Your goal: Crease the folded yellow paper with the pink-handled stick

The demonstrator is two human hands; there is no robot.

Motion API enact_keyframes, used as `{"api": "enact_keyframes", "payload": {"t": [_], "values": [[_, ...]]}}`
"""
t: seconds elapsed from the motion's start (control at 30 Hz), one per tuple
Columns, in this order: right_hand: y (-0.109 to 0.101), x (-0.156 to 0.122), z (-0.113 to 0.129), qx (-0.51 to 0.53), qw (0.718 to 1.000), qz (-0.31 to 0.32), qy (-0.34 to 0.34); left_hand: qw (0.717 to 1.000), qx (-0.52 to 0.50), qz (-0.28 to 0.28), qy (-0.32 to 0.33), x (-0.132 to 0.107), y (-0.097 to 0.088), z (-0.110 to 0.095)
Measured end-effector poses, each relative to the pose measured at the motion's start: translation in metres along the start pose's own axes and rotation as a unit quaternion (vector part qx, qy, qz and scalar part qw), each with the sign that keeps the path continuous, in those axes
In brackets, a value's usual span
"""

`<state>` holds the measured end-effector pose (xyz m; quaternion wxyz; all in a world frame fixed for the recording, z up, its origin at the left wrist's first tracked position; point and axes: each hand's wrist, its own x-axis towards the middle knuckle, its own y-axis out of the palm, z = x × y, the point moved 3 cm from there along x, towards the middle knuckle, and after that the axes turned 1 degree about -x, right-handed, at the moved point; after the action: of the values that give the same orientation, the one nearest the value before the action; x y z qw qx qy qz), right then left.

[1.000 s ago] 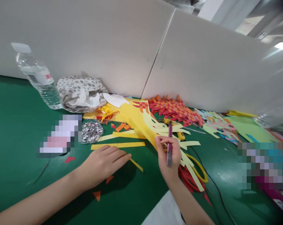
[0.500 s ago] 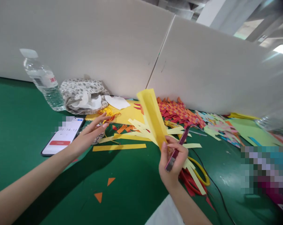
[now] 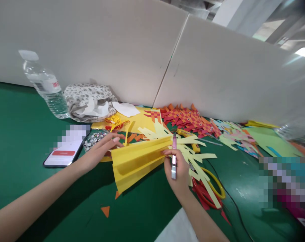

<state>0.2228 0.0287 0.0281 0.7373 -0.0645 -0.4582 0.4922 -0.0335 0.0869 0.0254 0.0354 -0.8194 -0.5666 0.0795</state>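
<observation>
A creased sheet of yellow paper is spread sideways between my hands above the table. My right hand pinches its right end and also holds a slim purple utility knife, upright against the palm. At the sheet's upper left edge, my left hand has its fingers bent onto the paper; the exact grip is partly hidden. A thin curled yellow strip rises just beyond those fingertips. Pale yellow paper strips fan out behind and beside my right hand.
On the left are a phone, a water bottle and a bag of small googly eyes. Woven red-orange paper fish lie along the partition. Red-and-yellow-handled scissors, a yellow cutter and a black cable lie right.
The yellow sheet has swung down from upright to sideways and opened out. My left hand has moved slightly right and closed at its edge. The knife has turned more upright in my right hand.
</observation>
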Motion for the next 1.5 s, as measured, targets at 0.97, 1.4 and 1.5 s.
{"api": "enact_keyframes", "payload": {"t": [0.97, 1.4, 1.5], "values": [[-0.007, -0.067, 0.059, -0.092, 0.936, 0.165, -0.297, 0.808, 0.481, 0.043, 0.337, -0.037, 0.016, 0.009], [-0.005, -0.003, -0.012, -0.098, 0.946, 0.080, -0.297, 0.820, 0.463, 0.022, 0.334, -0.038, 0.015, 0.016], [-0.009, 0.005, -0.007, -0.052, 0.969, 0.087, -0.226, 0.819, 0.463, 0.024, 0.337, -0.038, 0.015, 0.017]]}}
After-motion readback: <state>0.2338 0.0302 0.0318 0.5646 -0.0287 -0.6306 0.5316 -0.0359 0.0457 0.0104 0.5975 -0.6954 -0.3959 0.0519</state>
